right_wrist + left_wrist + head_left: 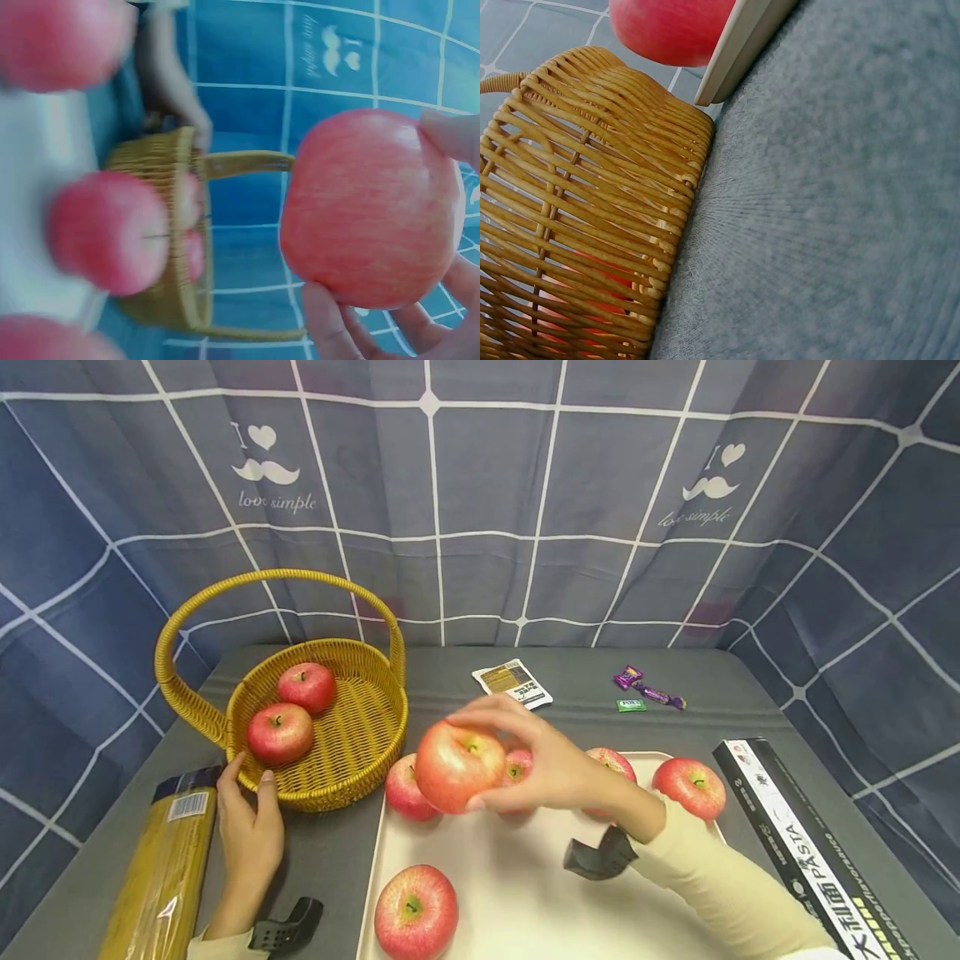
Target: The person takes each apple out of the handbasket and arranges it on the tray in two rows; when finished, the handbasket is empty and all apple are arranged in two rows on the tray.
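In the head view, my right hand [543, 764] holds a red apple [459, 767] over the far edge of the cream tray [525, 877]. Thumb and fingers grip that apple [371, 210] from its sides in the right wrist view. My left hand [251, 847] touches the near left side of the yellow wicker basket [367, 768], its thumb and fingers fairly straight. Inside the basket lie two apples, a rear one [307, 687] and a front one [280, 733]. More apples sit on the tray, among them one at the near left [416, 912]. The held apple partly hides others behind it.
Left of my left hand lies a yellow pasta packet [161, 868]. A long black box [810, 852] lies right of the tray. Toward the back are a white and brown sachet [513, 683] and several small sweets [654, 694]. The basket's tall handle [281, 574] arches upward.
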The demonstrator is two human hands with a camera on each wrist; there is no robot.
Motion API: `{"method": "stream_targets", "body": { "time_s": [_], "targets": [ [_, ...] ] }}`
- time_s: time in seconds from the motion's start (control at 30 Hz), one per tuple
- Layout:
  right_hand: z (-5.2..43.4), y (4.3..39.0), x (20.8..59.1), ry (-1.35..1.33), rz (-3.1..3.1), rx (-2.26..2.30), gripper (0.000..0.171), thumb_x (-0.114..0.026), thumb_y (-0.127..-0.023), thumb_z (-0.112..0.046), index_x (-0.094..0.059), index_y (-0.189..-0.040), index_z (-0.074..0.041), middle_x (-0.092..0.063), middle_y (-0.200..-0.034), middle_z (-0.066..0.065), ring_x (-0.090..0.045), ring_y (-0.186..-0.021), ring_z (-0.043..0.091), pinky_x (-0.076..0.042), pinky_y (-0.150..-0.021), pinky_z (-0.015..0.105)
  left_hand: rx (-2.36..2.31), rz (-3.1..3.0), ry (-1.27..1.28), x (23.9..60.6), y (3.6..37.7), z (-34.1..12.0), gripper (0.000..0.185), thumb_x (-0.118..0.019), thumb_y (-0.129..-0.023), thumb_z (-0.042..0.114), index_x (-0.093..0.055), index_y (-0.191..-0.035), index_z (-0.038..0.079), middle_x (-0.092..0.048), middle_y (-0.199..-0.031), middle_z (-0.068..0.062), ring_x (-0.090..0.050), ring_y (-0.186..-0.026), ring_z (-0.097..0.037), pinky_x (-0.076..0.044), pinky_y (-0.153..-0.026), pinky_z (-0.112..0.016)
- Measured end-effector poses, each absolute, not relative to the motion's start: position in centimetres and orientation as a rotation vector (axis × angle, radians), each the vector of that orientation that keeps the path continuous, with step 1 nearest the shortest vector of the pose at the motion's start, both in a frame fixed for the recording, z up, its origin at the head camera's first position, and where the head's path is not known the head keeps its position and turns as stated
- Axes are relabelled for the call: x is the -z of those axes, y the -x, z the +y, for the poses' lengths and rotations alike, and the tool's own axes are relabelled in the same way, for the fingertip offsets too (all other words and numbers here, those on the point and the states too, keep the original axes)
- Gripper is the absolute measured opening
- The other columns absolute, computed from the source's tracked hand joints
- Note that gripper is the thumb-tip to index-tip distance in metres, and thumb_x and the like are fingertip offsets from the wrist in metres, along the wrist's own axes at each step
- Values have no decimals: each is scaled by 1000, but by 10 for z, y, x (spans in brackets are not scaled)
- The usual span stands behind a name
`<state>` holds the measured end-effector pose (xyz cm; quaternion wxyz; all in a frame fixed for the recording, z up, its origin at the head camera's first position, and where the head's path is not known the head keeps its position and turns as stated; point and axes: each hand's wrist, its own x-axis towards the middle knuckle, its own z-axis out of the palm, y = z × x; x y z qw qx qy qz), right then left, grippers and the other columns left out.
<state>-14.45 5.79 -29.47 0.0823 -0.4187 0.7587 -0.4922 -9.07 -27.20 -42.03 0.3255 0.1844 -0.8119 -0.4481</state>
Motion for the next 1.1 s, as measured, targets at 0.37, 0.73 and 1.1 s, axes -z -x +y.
{"method": "stream_targets", "body": {
  "time_s": [0.37,0.73,1.1],
  "targets": [
    [121,85,370,1470,2518,1014,68,-77,-66,-42,-47,-126,-31,-39,-123,-13,-45,-108,2,-43,-87,23,1193,-2138,-491,417,90,-272,47,-41,-94,22,-31,-138,8,-34,-139,-22,-27,-132,-36,-19,-107,-50],
    [129,68,386,1542,2635,817,72,-67,-71,-54,-37,-132,-28,-35,-122,-14,-47,-100,-4,-42,-85,20,1189,-2131,-505,420,89,-272,47,-41,-93,22,-31,-137,8,-35,-138,-22,-29,-130,-38,-20,-106,-51],
    [92,96,321,1499,2645,947,65,-63,-78,-49,-35,-134,-31,-39,-130,-15,-42,-117,1,-41,-94,26,1176,-2131,-504,419,90,-271,47,-42,-93,22,-32,-137,8,-35,-137,-22,-32,-127,-39,-23,-102,-53]
  ]
}}
